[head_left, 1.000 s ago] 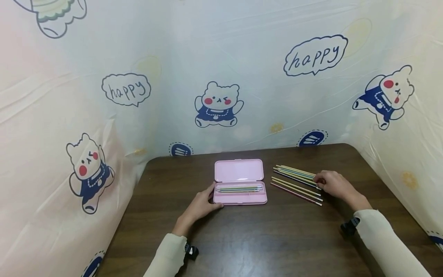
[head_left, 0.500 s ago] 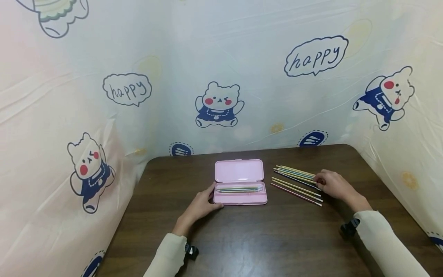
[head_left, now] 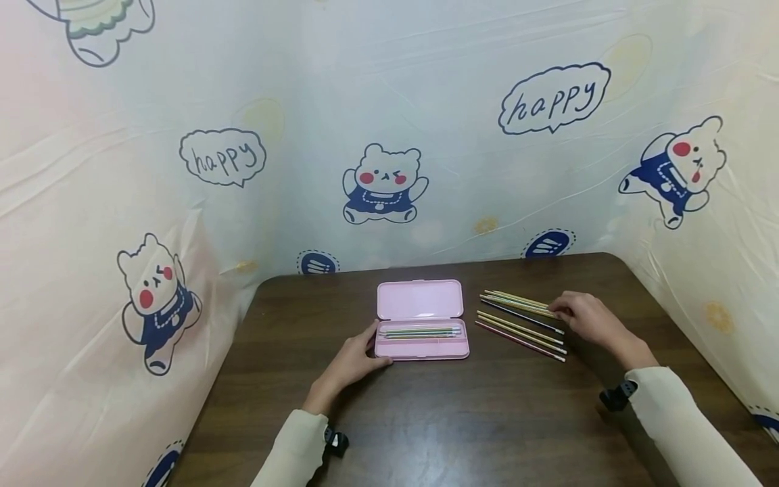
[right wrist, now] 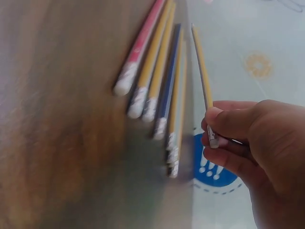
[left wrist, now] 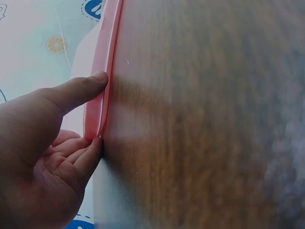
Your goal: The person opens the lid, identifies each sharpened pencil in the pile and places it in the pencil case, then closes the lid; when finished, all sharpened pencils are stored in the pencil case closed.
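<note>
A pink pencil case (head_left: pixel 453 350) lies open on the table, its lid (head_left: pixel 420 301) folded back. Several pencils (head_left: pixel 420 333) rest in its rear compartment. My left hand (head_left: pixel 351 364) holds the case at its left end; in the left wrist view the thumb is on the front side and the fingers are around the corner. My right hand (head_left: pixel 589 319) pinches a yellow pencil (right wrist: pixel 204 78) near its white eraser end, and this pencil stands apart from the others in the right wrist view. Beside it lie a dark blue pencil (right wrist: pixel 170 78), a red pencil (right wrist: pixel 138 47) and several yellow ones.
The brown wooden table (head_left: pixel 426 419) carries the case in the middle and the loose pencils to its right, eraser ends toward the right hand. A printed cloth (head_left: pixel 304 101) with bears hangs behind and at both sides.
My right hand has shifted slightly up and back from the loose pencils, with a yellow pencil pinched in it. More of the dark blue pencil is uncovered. The left hand and case have stayed put.
</note>
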### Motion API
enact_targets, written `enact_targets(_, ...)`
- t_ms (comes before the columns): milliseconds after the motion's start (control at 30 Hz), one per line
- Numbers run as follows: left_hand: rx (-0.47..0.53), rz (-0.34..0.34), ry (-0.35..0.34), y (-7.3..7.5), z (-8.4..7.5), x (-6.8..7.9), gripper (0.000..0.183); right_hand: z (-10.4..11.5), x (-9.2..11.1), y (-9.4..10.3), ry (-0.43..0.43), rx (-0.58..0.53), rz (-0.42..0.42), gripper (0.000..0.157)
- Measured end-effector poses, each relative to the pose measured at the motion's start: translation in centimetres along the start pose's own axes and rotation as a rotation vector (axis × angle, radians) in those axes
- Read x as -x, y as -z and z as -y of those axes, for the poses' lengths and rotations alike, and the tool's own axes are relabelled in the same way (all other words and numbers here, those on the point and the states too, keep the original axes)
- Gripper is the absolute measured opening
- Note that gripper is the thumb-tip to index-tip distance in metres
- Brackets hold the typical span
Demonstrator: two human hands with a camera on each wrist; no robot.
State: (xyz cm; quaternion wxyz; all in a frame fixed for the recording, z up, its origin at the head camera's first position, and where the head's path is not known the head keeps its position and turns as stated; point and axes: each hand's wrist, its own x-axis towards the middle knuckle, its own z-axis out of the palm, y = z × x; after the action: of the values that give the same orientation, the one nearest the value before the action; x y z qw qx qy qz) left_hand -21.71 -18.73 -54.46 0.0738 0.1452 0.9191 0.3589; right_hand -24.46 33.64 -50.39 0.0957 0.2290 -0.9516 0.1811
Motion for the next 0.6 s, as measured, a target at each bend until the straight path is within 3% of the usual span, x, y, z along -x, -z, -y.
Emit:
enact_targets(333,-0.003,0.002,0.0,0.1,-0.2,0.1,0.098,3.4,-1.9,1.8,0.068,0.0,-0.027,0.013)
enact_targets(600,0.009,-0.004,-0.013,0.1,-0.4,0.2,0.098,6.2,-3.9,1.5,0.142,-0.022,-0.043,0.019)
